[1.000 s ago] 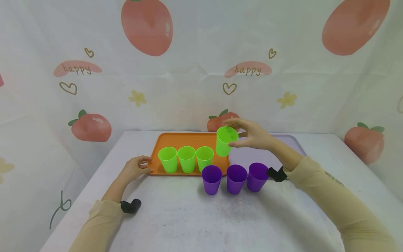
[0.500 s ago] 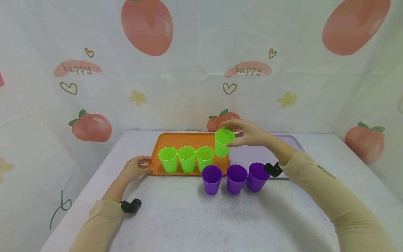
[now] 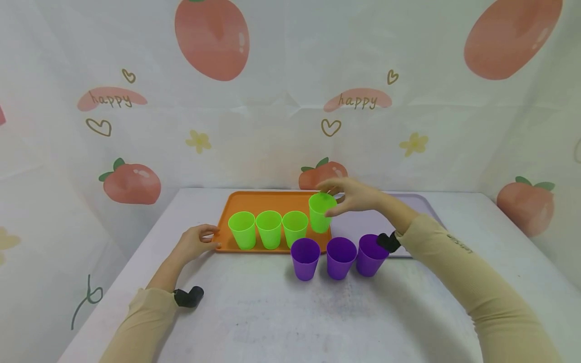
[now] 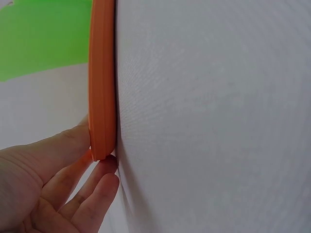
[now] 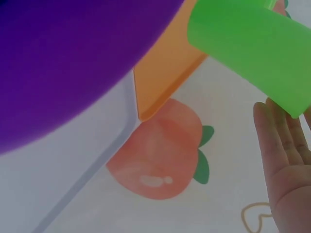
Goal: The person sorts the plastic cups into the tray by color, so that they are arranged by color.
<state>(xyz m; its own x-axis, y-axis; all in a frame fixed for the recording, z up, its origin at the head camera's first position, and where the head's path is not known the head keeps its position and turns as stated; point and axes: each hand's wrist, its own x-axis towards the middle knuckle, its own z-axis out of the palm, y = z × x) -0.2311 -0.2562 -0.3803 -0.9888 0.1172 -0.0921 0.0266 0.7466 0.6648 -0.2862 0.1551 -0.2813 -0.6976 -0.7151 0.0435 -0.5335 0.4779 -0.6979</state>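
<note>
My right hand (image 3: pixel 356 195) holds a green cup (image 3: pixel 320 218) by its rim, thumb on the near side and fingers at the far side. The cup is upright over the right end of the orange tray (image 3: pixel 254 201). In the right wrist view, the fingers lie along the rim end of that green cup (image 5: pixel 252 53). Three more green cups (image 3: pixel 269 232) stand in a row on the tray's front part. My left hand (image 3: pixel 196 242) grips the tray's front left corner. The left wrist view shows thumb and fingertips around the orange tray's edge (image 4: pixel 102 111).
Three purple cups (image 3: pixel 305 262) stand upright on the white table (image 3: pixel 254 312), in front of the trays. A pale purple tray (image 3: pixel 363 224) lies right beside the orange one. A patterned cloth (image 3: pixel 272 141) hangs behind the table.
My right hand has moved down and slightly left with the green cup, bringing it lower over the orange tray beside the row. The left hand has stayed at the tray's corner.
</note>
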